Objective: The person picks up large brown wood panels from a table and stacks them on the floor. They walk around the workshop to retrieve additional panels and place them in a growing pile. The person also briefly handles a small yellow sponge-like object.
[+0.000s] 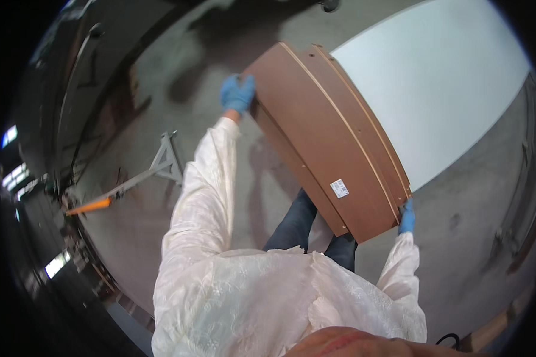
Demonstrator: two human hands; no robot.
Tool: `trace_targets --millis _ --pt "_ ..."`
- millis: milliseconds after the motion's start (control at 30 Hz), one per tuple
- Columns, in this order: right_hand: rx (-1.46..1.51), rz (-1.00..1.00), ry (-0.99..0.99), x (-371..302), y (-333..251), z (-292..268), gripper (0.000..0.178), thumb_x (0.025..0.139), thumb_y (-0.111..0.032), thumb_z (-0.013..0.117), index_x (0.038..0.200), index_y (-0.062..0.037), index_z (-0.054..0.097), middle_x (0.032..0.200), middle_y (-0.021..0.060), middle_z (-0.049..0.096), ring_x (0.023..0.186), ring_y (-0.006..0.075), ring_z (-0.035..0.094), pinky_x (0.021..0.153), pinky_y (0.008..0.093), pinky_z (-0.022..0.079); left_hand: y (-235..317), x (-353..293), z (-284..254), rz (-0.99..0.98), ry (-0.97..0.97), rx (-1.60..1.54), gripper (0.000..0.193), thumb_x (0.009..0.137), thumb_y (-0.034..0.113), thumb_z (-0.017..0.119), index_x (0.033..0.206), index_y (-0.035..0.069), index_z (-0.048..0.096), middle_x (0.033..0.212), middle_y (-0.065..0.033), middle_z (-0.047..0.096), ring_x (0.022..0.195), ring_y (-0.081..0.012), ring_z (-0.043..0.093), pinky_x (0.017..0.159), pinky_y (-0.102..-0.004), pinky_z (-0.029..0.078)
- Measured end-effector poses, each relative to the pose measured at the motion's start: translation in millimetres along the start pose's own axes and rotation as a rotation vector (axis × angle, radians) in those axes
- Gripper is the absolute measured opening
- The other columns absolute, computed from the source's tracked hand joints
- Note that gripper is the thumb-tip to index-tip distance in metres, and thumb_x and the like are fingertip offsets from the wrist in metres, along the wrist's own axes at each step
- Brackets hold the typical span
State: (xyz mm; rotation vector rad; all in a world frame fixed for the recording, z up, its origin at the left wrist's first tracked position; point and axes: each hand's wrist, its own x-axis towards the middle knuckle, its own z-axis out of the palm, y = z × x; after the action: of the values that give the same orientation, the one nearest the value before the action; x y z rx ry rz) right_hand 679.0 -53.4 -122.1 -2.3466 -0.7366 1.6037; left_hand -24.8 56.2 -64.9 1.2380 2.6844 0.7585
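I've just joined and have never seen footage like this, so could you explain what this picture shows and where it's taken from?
There is no machine doing the handling: these are a person's own two hands, in blue gloves. The camera sits on the wearer's head and looks down through a very wide lens, so straight edges look bent. The white sleeves and dark trouser legs are the wearer's.

The left hand grips the far left corner of some brown panels, seemingly stacked, and the right hand holds the near right corner. A white label is on the top face.

Beyond them is a broad white sheet; its height is hard to judge. On the left, a metal bar with a triangular end is above the grey floor or on it.
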Motion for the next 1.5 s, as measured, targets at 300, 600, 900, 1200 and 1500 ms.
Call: trace_targets --millis 300,600,900,1200,1500 --pt "0.611 0.387 -0.386 22.0 -36.7 -6.9 0.074 0.090 -0.069 0.045 0.134 -0.0089 0.052 0.120 0.0065 0.062 0.105 0.0186 0.060 0.080 0.0366 0.052 -22.7 107.4 58.1 -0.463 -0.805 -0.258 0.079 0.084 0.072 0.051 0.100 -0.003 0.068 0.090 -0.0095 0.066 0.080 -0.0195 0.059 0.076 -0.0343 0.048" --pt "-0.131 -0.428 0.517 11.9 -48.2 57.9 0.042 0.094 -0.036 0.057 0.107 0.0034 0.065 0.083 0.0097 0.063 0.068 0.0192 0.060 0.064 0.0345 0.051 -69.1 63.9 72.9 -0.736 -0.741 -0.859 0.068 0.087 0.061 0.058 0.120 0.002 0.062 0.123 -0.0107 0.062 0.112 -0.0221 0.058 0.093 -0.0330 0.044" --pt "-0.640 -0.507 -0.150 21.5 -109.4 45.9 0.057 0.083 -0.041 0.066 0.119 0.0032 0.063 0.105 0.0182 0.070 0.096 0.0271 0.066 0.086 0.0354 0.051 -128.0 -45.3 34.2 -1.079 -0.256 -1.274 0.085 0.087 0.064 0.053 0.147 0.007 0.034 0.149 -0.0153 0.039 0.135 -0.0355 0.040 0.112 -0.0470 0.032" --pt "-0.414 -0.678 -0.170 0.2 -165.9 109.8 0.068 0.078 -0.037 0.070 0.129 0.0032 0.053 0.112 0.0225 0.065 0.100 0.0318 0.064 0.089 0.0360 0.049 -125.8 -93.2 69.2 -0.070 -0.554 -0.396 0.061 0.091 0.044 0.056 0.138 0.007 0.043 0.142 -0.0096 0.047 0.122 -0.0260 0.050 0.100 -0.0392 0.042" --pt "-0.581 -0.764 -0.288 7.2 -238.1 211.1 0.074 0.075 -0.043 0.072 0.132 0.0008 0.053 0.118 0.0210 0.065 0.109 0.0290 0.064 0.094 0.0366 0.048 -120.6 -111.1 68.0 -0.621 -0.423 -1.400 0.082 0.090 0.074 0.035 0.144 0.013 0.040 0.151 -0.0050 0.039 0.133 -0.0239 0.039 0.110 -0.0401 0.034"
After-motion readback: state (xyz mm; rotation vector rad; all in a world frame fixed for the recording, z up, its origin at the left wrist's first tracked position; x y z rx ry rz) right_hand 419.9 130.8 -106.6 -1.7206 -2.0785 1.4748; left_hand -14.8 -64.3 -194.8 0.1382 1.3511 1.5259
